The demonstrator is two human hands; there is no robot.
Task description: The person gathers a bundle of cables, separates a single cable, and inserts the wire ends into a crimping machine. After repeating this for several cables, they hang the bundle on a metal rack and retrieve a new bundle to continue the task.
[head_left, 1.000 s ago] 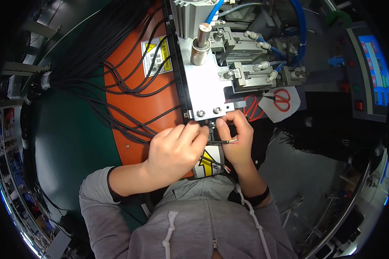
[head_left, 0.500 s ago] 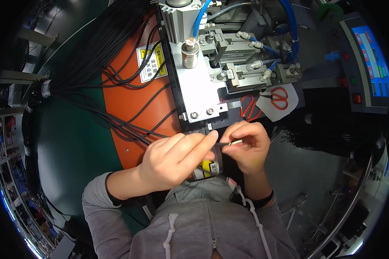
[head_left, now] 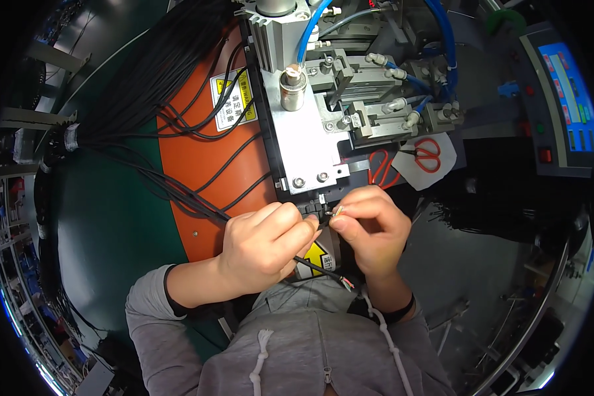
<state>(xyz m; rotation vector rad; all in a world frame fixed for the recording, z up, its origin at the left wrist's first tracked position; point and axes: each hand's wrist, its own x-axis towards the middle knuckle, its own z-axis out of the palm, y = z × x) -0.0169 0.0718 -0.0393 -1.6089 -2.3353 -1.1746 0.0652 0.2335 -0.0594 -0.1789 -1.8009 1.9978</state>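
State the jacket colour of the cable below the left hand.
The cable jacket is black, clearest in the head view.

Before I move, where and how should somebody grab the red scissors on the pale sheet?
Probably best by the red loops, coming from the right and pinching from above. The scissors lie on the pale sheet with their loops toward the right and the dark end pointing left, so fingers should stay clear of that end.

From here I'm viewing an orange tabletop [head_left: 208, 188], with black cables [head_left: 168, 66] crossing its left edge and a yellow-and-white label [head_left: 232, 99] sticking to it. Near the neighbouring dark grey tabletop's [head_left: 360, 181] right edge, red-handled scissors [head_left: 431, 156] are lying on a white sheet [head_left: 410, 174].
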